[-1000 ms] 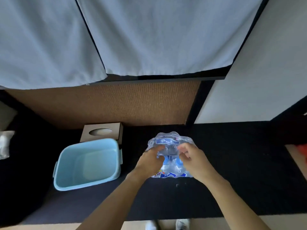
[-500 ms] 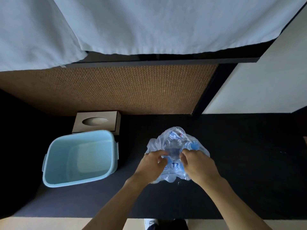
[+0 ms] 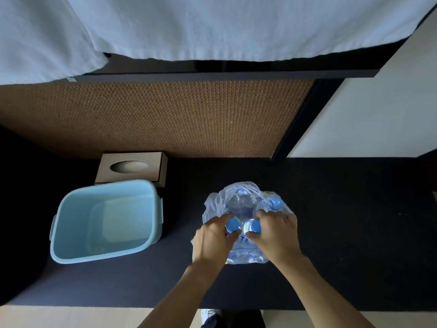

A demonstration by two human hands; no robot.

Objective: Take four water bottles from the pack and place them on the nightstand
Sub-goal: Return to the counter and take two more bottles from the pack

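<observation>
Wrap now torn open, blue caps (image 3: pixel 233 224) exposed; left hand (image 3: pixel 212 242) and right hand (image 3: pixel 274 235) fingers clamped on pack (image 3: pixel 243 204) film at 6 o'clock; bottles ready to pull.

Two bare forearms and hands, with a glimpse of footwear below.

The left hand (image 3: pixel 214 242) and right hand (image 3: pixel 275 235) are both bare: no gloves, rings, watch or bracelets show on the fingers or wrists. Both forearms are uncovered along their whole visible length, with no sleeve edge in view down to the near edge of the picture. Between the forearms, at the near edge, part of a light-coloured shoe (image 3: pixel 209 314) with a paler toe shows on the left, and just right of it a dark shape, shoe or trouser leg, which cannot be told apart.
</observation>
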